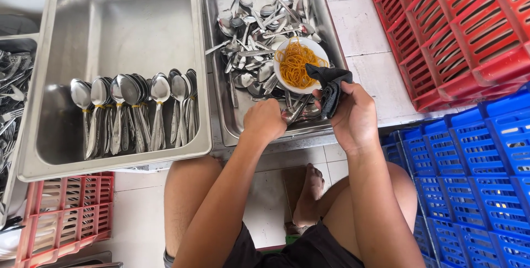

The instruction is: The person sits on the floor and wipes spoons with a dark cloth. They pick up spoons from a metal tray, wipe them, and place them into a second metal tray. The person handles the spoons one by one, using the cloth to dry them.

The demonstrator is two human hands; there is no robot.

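Note:
My right hand (354, 119) grips a dark cloth (330, 84) at the near right corner of a steel tray (327, 30) filled with several loose spoons (255, 30). My left hand (265, 120) is closed at the same tray's near rim, on what looks like spoon handles (297, 112); the grip itself is hidden. A white bowl of orange rubber bands (296, 63) rests on the loose spoons just beyond both hands. To the left, a second steel tray (118, 3) holds several bundles of spoons (138, 110) tied with bands.
Red crates (452, 19) are stacked at the upper right, and blue crates (475, 168) stand at my right side. A red crate (66, 213) sits lower left. More cutlery (11, 96) lies at the far left. My knees and a bare foot (309, 193) are over the tiled floor.

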